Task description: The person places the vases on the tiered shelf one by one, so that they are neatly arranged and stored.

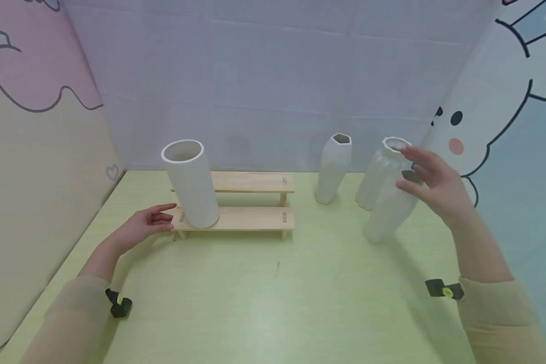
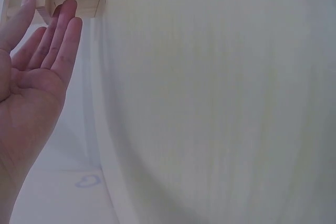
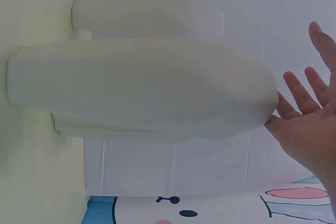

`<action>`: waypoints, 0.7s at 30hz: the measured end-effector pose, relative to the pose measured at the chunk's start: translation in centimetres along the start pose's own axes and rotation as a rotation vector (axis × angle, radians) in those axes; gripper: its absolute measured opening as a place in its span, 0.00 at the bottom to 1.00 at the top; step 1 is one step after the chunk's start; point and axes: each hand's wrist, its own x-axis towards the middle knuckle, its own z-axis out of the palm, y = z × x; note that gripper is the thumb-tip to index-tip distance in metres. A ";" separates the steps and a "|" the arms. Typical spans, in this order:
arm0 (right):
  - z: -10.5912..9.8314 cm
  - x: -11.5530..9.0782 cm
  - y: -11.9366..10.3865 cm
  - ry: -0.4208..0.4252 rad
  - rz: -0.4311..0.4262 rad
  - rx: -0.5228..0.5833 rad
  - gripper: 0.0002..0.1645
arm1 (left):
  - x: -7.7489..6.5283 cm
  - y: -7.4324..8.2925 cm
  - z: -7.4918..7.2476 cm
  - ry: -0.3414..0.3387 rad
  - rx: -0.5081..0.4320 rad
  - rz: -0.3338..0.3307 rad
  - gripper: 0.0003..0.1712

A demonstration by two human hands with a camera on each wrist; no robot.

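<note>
My left hand (image 1: 147,222) is at the left end of a two-step wooden stand (image 1: 255,218), its fingers loosely extended and fingertips right at the lower step's edge. On that step, toward its left end, stands a tall white cylindrical vase (image 1: 193,189). My right hand (image 1: 441,187) hovers around the mouth of a white faceted vase (image 1: 389,212), thumb and fingers spread. In the right wrist view, some fingertips come right up to the rim of this faceted vase (image 3: 147,77). It stands upright on the table, and my hand hides part of its mouth in the head view.
Behind the faceted vase is a white fluted vase (image 1: 370,177) with a wavy rim. A smaller angular white vase (image 1: 332,169) stands between it and the stand. All are on a pale green table (image 1: 264,293), bounded by a back cloth (image 1: 273,81) and printed side panels.
</note>
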 end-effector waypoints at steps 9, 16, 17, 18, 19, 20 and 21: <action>-0.5 -0.8 2.2 0.082 0.042 0.108 0.40 | 0.0 -0.1 0.0 -0.011 -0.025 0.001 0.41; -0.5 -0.9 3.7 0.123 0.091 0.095 0.39 | 0.0 -0.2 0.0 -0.023 -0.051 0.009 0.40; -0.4 -0.9 4.0 0.125 0.097 0.115 0.39 | 0.0 -0.1 0.0 -0.024 -0.057 0.008 0.40; -0.3 -1.0 4.2 0.125 0.101 0.139 0.39 | 0.0 -0.1 0.0 -0.026 -0.059 0.007 0.40; -0.3 -1.0 4.4 0.123 0.108 0.160 0.40 | 0.0 -0.1 0.0 -0.028 -0.058 0.005 0.40; -0.2 -1.0 4.6 0.123 0.114 0.182 0.40 | 0.0 -0.1 0.0 -0.029 -0.055 0.003 0.40; -0.1 -1.0 4.8 0.119 0.121 0.216 0.40 | -0.1 -0.1 0.0 -0.028 -0.050 -0.001 0.40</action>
